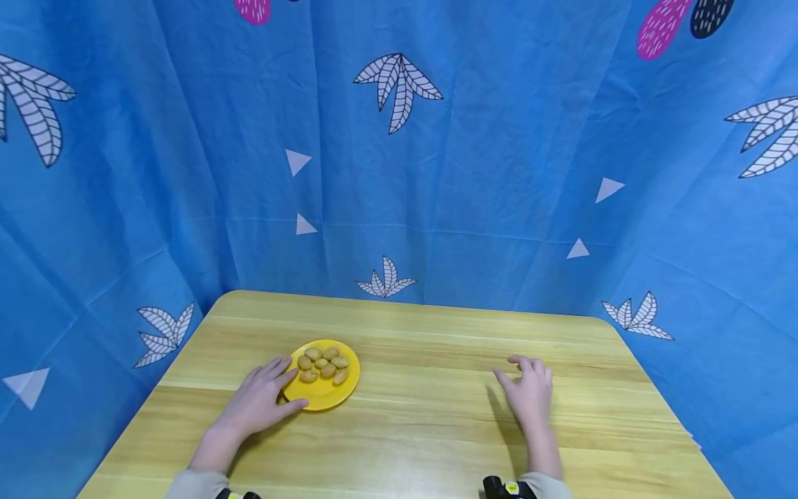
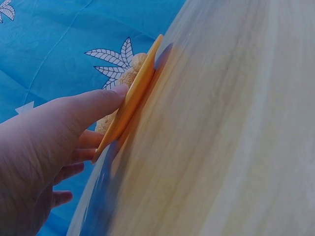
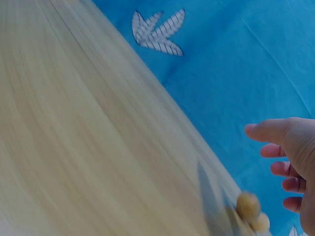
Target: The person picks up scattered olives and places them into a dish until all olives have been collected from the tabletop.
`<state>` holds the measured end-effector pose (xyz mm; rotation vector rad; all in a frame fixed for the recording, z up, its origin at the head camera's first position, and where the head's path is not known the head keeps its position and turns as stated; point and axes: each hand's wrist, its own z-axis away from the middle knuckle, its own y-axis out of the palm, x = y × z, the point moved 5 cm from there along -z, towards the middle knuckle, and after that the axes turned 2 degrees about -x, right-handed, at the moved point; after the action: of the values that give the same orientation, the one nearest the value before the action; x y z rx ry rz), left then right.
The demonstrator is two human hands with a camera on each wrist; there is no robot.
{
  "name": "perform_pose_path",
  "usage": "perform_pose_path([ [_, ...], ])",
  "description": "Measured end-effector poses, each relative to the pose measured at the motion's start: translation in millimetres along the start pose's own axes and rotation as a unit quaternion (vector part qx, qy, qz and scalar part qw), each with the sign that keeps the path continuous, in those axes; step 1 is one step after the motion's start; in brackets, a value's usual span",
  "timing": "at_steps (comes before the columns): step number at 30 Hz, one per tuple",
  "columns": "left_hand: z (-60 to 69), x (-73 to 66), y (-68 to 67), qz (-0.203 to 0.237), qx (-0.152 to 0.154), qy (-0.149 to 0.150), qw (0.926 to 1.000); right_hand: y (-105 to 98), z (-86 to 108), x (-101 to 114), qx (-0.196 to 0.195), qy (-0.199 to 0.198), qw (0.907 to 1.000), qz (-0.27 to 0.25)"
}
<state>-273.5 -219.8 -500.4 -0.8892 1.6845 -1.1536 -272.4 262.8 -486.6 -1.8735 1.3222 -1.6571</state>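
A yellow plate lies left of the middle of the table, bearing several small tan-brown, oval, potato-like pieces; their kind is unclear. My left hand spreads around the plate's left side. In the left wrist view its thumb touches the plate's rim, while the other fingers lie partly hidden behind it. Over the right part of the table my right hand hangs with loosely bent fingers and holds nothing visible. Two similar brown pieces show below that hand in the right wrist view; the head view hides them.
The light wooden table has rounded back corners. A blue patterned curtain hangs behind it and along both sides. A dark wrist strap shows at the right sleeve.
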Motion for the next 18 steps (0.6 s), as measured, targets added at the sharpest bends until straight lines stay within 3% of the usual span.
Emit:
perform_pose_path([
  [9,0.1,-0.5,0.4,0.001,-0.001,0.001,1.0000,-11.7,2.5,-33.2,0.029,0.021,0.9992,0.018],
  [18,0.5,-1.8,-0.5,0.002,-0.007,0.009,0.9999,-13.4,6.0,-43.9,0.059,0.025,0.9971,0.041],
])
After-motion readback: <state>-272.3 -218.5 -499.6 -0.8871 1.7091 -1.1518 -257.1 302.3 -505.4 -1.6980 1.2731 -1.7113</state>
